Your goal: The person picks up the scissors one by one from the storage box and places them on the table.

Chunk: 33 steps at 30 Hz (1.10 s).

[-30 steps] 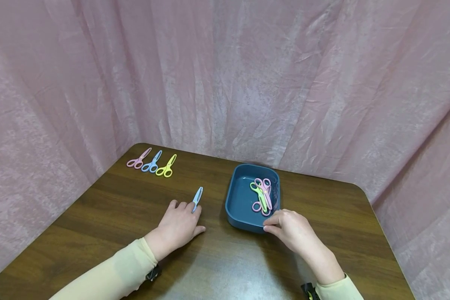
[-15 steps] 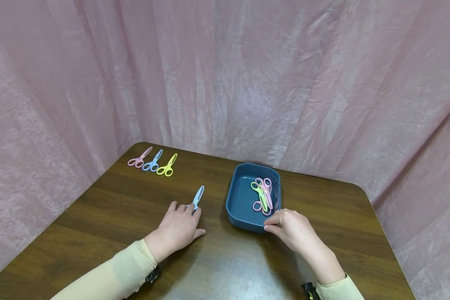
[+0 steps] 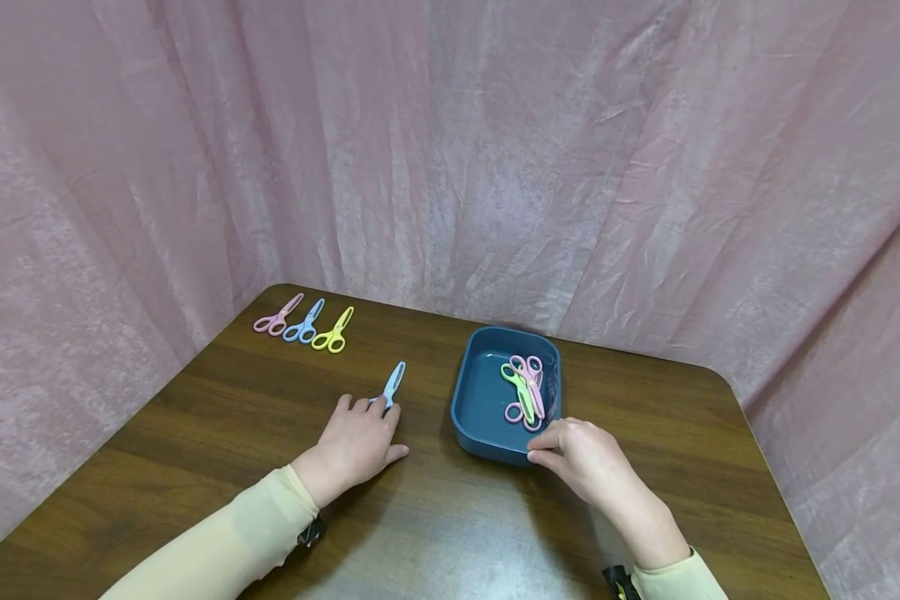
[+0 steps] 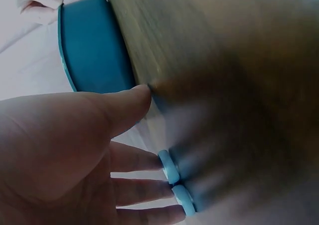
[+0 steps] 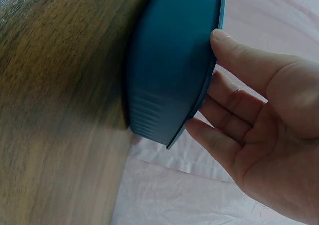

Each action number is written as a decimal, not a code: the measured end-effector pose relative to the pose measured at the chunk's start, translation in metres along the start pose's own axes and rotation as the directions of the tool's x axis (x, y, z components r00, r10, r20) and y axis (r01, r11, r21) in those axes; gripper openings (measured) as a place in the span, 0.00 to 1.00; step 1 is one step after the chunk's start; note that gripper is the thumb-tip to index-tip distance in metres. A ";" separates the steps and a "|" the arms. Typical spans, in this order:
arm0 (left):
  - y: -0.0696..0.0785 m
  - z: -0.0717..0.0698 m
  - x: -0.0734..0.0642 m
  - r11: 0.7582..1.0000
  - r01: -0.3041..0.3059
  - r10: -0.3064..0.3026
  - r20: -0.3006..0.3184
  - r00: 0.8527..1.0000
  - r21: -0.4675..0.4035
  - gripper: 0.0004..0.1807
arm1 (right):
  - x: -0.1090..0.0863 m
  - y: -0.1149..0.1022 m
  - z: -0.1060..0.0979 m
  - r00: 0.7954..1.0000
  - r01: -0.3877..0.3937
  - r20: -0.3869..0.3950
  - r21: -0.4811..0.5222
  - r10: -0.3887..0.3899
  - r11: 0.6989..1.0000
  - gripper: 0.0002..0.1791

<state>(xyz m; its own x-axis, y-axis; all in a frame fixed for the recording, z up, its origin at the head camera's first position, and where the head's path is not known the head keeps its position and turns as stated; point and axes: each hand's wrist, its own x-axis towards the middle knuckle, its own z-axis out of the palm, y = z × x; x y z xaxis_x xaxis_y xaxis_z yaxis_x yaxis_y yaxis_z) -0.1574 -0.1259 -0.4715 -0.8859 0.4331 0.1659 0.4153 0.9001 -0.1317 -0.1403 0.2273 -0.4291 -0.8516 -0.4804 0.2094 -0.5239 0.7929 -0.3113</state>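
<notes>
One table (image 3: 645, 392); one blue tray (image 3: 487, 450) on it; your right hand (image 3: 585, 458) pinches its near-right rim; your left hand (image 3: 351, 442), fingers straight, touches one light-blue scissors' (image 3: 388, 394) handles, left of the tray; inside it, two pink scissors (image 3: 531, 384), one green scissors (image 3: 522, 392); far left, one pair each: pink (image 3: 282, 313), blue (image 3: 309, 320), yellow (image 3: 336, 332).

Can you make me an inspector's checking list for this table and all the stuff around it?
Surface: brown wooden table, shiny near the front.
Job's things: light-blue scissors on the table; green scissors and pink scissors overlapping inside the blue tray; pink pair, blue pair, yellow pair at far left.
Clutter: nothing seen.
Grippers: left hand touches the light-blue scissors; right hand pinches the tray's rim.
Cables: nothing seen.
Surroundings: pink curtains.
</notes>
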 end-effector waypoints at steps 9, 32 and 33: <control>-0.012 0.000 0.018 1.000 0.021 -0.020 0.084 0.996 -0.010 0.34 | 0.000 -0.001 -0.001 1.000 -0.010 0.005 0.006 0.010 1.000 0.03; -0.052 0.013 0.063 0.994 0.102 -0.089 0.225 0.970 -0.046 0.35 | 0.000 -0.001 -0.001 1.000 -0.002 0.001 0.007 0.001 1.000 0.03; -0.054 0.013 0.064 0.993 0.106 -0.092 0.232 0.968 -0.048 0.36 | 0.000 -0.001 -0.001 1.000 -0.001 0.002 0.008 0.001 1.000 0.03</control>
<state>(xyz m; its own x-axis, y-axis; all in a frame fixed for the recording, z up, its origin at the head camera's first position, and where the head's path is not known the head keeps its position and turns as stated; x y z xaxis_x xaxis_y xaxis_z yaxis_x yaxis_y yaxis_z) -0.2395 -0.1472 -0.4669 -0.9440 0.3256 -0.0539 0.3287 0.9421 -0.0666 -0.1396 0.2272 -0.4278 -0.8524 -0.4800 0.2075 -0.5228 0.7906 -0.3189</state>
